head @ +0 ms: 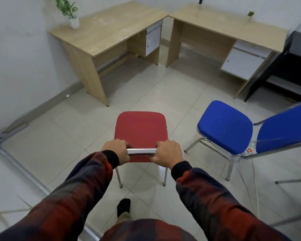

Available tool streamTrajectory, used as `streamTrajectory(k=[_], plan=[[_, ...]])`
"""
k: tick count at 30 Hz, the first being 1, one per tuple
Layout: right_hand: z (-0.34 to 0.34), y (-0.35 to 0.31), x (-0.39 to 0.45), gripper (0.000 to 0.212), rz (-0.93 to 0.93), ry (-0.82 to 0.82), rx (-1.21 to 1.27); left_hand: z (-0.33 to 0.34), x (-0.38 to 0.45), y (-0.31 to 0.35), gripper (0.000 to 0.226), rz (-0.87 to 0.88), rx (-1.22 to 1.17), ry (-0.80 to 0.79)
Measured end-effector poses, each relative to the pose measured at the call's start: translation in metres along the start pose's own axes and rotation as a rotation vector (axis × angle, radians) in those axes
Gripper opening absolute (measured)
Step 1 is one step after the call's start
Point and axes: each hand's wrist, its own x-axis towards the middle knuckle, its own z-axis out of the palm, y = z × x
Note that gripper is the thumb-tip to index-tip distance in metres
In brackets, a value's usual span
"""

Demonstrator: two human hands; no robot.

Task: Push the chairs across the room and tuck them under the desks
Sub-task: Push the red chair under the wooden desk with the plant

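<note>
Both hands are clamped on the chrome top rail (141, 151) of the red chair (140, 131): the left hand (117, 150) curls round its left end, the right hand (169, 152) round its right end, with a bare stretch of rail between them. The red chair stands on the tiled floor (59, 136) in the open middle of the room, straight in front of the person, its seat pointing away toward the desks. The rail runs left to right across the view; the seat reaches forward from it.

There are two chairs. The blue chair (226, 126) stands just to the right of the red one, apart from it, its seat pointing up and left toward the desks and its back at the right edge of the view.

There are two desks, set in an L at the far corner and meeting at their ends. The left desk (111, 26) runs along the left wall; the right desk (224, 21) runs along the far wall. Neither chair is under a desk. Each desk has one white-fronted drawer unit.

Three small plants are visible: one on the left desk (68, 9) and two on the right desk. One socked foot (123, 206) shows on the floor behind the red chair.
</note>
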Motion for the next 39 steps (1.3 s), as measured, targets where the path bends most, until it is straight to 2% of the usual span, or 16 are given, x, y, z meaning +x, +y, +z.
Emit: streamTrajectory(k=[6, 23, 30, 39], plan=[[-0.008, -0.012, 0.027, 0.054, -0.014, 0.025, -0.024, -0.021, 0.029, -0.022, 0.033, 0.05, 0.02, 0.002], [-0.014, -0.06, 0.091, 0.053, 0.152, 0.035, 0.005, -0.059, 0.098, -0.088, 0.028, 0.179, 0.087, -0.012], [-0.019, -0.081, 0.118, 0.053, 0.134, 0.072, 0.02, -0.072, 0.121, -0.116, 0.028, 0.194, 0.069, -0.025], [-0.025, -0.04, 0.139, 0.06, 0.088, 0.099, 0.001, -0.078, 0.143, -0.089, 0.024, 0.21, 0.043, -0.022]])
